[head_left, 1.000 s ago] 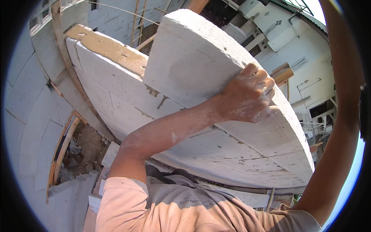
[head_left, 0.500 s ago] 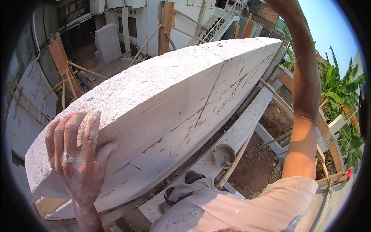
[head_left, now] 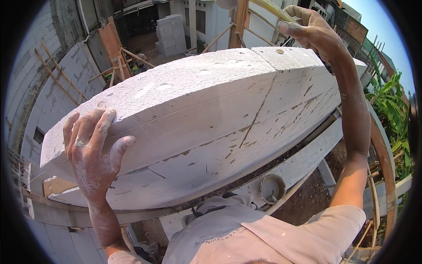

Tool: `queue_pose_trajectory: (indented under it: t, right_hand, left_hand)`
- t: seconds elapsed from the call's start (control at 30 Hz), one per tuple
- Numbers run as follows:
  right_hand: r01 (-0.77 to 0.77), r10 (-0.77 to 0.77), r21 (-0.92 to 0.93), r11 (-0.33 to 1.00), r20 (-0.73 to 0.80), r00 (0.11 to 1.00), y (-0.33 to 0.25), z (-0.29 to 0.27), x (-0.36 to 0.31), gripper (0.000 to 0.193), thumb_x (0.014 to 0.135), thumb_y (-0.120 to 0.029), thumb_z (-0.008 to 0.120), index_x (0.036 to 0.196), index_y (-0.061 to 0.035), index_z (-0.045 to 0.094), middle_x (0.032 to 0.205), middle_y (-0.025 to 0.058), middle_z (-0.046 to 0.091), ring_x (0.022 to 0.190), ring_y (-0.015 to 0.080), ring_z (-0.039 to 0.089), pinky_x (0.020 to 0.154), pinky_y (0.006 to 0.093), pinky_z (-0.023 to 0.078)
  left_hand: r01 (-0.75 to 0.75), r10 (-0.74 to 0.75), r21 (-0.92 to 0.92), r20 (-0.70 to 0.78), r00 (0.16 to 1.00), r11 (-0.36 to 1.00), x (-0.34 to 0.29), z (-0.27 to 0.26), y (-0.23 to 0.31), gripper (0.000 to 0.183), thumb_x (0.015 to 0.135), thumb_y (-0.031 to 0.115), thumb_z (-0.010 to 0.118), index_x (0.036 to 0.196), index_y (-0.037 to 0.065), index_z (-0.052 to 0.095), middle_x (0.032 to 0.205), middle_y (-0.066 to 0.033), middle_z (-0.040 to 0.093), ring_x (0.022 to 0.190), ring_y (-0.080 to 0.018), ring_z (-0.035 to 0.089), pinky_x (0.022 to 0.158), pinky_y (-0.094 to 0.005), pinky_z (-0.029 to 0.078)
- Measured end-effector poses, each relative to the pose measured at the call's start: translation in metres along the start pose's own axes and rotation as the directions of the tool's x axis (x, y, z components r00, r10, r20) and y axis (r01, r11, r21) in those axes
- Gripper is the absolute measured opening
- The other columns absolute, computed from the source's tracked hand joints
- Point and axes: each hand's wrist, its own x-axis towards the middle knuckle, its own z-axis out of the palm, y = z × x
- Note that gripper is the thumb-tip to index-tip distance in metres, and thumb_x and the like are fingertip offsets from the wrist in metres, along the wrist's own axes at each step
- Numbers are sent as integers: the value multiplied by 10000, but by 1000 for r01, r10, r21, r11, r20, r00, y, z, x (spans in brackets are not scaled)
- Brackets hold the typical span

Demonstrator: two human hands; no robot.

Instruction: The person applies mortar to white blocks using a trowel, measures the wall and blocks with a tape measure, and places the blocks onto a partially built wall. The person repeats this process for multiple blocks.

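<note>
A pale, rough-topped lightweight concrete block wall (head_left: 193, 110) curves across the middle of the view. Over its near left edge lies my left hand (head_left: 92, 141), fingers spread on the top and thumb apart against the side; white dust coats the skin. High at the upper right, my right hand (head_left: 307, 28) is closed round the pale yellowish handle of what looks like a mallet (head_left: 274, 9). A rounded grey end of it shows at the top edge, partly cut off. This hand is above the wall, apart from it. Mortar-like smears run along the joints on the wall's face.
Below the wall, a bucket (head_left: 272, 189) with a tool in it stands on a plank (head_left: 303, 160). A small stone (head_left: 279, 51) rests on the wall's top. Wooden formwork posts (head_left: 112, 46), stacked blocks (head_left: 171, 35) and bamboo props stand beyond. Plants (head_left: 393, 105) grow at the right.
My right hand has come down into view with the mallet. The left hand stays on the block's edge, its thumb now stretched further out. The view has shifted.
</note>
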Motion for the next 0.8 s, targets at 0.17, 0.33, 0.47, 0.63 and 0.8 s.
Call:
queue_pose_trajectory:
  t: [0.17, 0.33, 0.47, 0.63, 0.8]
  right_hand:
    - [265, -293, 137, 955, 268, 918, -24, 52, 31, 352, 765, -385, 740, 890, -73, 637, 617, 16, 532, 565, 80, 464, 565, 240, 349]
    - [344, -371, 143, 928, 443, 816, -33, 91, 38, 445, 763, -429, 684, 806, 2, 580, 709, 19, 475, 683, 131, 450, 621, 296, 358]
    - [469, -476, 92, 879, 241, 846, -15, 108, 30, 225, 844, -127, 612, 1008, 27, 618, 866, 96, 550, 849, 176, 497, 753, 316, 402]
    - [631, -666, 217, 745, 278, 692, -1, 102, 35, 271, 871, -80, 584, 1117, 32, 605, 1048, 115, 569, 985, 202, 513, 837, 332, 400]
    - [505, -531, 190, 842, 457, 713, -7, 92, 41, 395, 896, -171, 582, 1248, 3, 545, 1099, 127, 569, 1007, 226, 522, 861, 344, 393]
  left_hand:
    - [194, -194, 14, 18, 981, 981, -19, 9, 18, 650, 661, 383, 831, 1230, 143, 629, 1197, -52, 618, 1176, -250, 543, 1130, -490, 308]
    - [286, -290, -48, -98, 952, 957, -38, 26, 27, 580, 788, 521, 735, 1224, 149, 641, 1271, -95, 578, 1281, -252, 472, 1157, -563, 210]
    - [292, -299, -65, -173, 938, 954, -42, 31, 27, 570, 799, 529, 720, 1215, 147, 649, 1282, -104, 574, 1310, -261, 441, 1162, -576, 179]
    - [290, -316, -131, -283, 906, 948, -41, 45, 30, 536, 819, 516, 700, 1189, 130, 663, 1253, -108, 581, 1285, -277, 451, 1161, -562, 176]
    - [268, -304, -147, -352, 885, 952, -42, 57, 28, 517, 818, 505, 702, 1167, 125, 668, 1245, -126, 574, 1290, -294, 439, 1155, -580, 177]
